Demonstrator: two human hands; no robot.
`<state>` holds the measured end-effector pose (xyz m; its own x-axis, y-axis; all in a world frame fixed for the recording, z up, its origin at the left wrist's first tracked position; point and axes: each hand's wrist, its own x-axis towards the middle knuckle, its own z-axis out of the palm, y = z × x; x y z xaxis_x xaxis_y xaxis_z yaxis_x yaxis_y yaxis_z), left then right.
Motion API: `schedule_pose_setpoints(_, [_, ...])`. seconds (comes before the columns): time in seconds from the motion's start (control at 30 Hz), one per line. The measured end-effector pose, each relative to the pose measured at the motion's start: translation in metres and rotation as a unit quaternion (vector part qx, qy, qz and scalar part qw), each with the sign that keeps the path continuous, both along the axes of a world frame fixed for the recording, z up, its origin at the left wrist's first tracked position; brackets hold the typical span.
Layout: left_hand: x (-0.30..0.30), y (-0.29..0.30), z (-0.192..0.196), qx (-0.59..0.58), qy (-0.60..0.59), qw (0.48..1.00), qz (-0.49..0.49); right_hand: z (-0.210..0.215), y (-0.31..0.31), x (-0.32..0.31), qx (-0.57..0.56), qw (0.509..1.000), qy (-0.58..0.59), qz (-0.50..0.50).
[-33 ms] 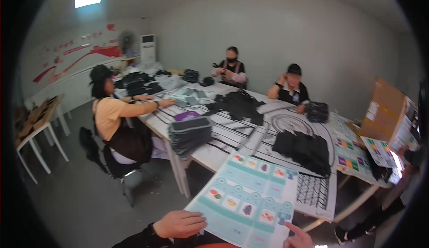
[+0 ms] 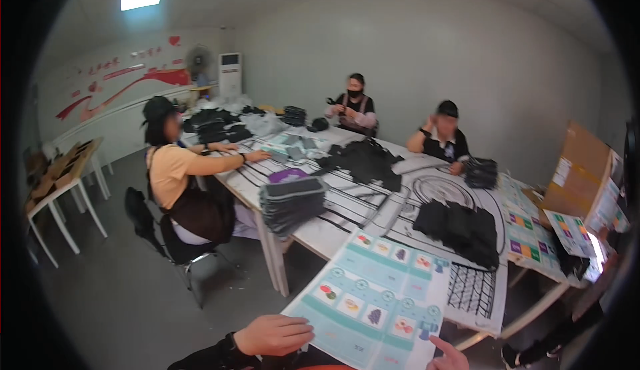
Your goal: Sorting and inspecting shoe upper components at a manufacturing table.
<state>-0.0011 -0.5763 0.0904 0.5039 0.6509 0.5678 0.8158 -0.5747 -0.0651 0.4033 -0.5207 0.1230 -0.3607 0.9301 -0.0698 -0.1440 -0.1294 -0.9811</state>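
A large printed sheet [image 2: 363, 307], pale blue and white with rows of small fruit pictures, is tilted up in front of me. My left hand [image 2: 277, 335] grips its left edge, fingers on top and the thumb out of sight. At the lower right edge, my right hand [image 2: 448, 355] holds the sheet with the index finger stretched along its face; the rest of that hand is partly cut off by the frame. Beyond the sheet's far edge lies a heap of folded black cloth [image 2: 460, 233] on the white table [image 2: 347, 227].
A grey fabric stack [image 2: 293, 205] and a black cloth pile [image 2: 363, 160] lie on the table. Co-workers sit at its left [image 2: 177, 170], far side [image 2: 353, 107] and right [image 2: 443, 137]. A side table [image 2: 543, 257] carries printed sheets and a cardboard box [image 2: 577, 170].
The whole view has shifted slightly, so the room appears a little farther right. Both hands keep their hold on the sheet.
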Motion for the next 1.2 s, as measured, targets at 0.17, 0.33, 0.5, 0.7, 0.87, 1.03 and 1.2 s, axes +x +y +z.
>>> schedule_pose_setpoints(0.17, [0.001, -0.003, 0.0, 0.001, -0.023, 1.0, -0.017, -0.005, 0.004, 0.0, -0.002, 1.0, 0.017, -0.004])
schedule_pose_setpoints(0.33, [-0.004, -0.026, 0.002, 0.013, -0.06, 0.998, 0.021, -0.016, 0.018, -0.012, -0.01, 0.998, 0.031, 0.059])
schedule_pose_setpoints(0.5, [0.003, -0.011, 0.009, 0.001, -0.058, 0.998, -0.001, -0.033, 0.011, 0.002, -0.008, 0.996, 0.076, 0.036])
schedule_pose_setpoints(0.7, [0.003, -0.003, -0.001, -0.027, -0.064, 0.997, 0.03, -0.066, 0.048, 0.018, 0.117, 0.942, 0.09, -0.303])
schedule_pose_setpoints(0.87, [0.01, 0.014, -0.005, -0.035, -0.084, 0.996, -0.009, -0.105, 0.055, 0.064, 0.16, 0.852, -0.216, -0.45])
schedule_pose_setpoints(1.03, [0.008, 0.002, -0.021, -0.12, -0.093, 0.987, -0.047, -0.129, 0.044, 0.017, -0.114, 0.983, -0.143, 0.009])
schedule_pose_setpoints(1.2, [0.023, 0.027, -0.01, -0.105, -0.135, 0.984, -0.042, -0.129, 0.042, 0.03, -0.005, 0.995, -0.103, 0.014])
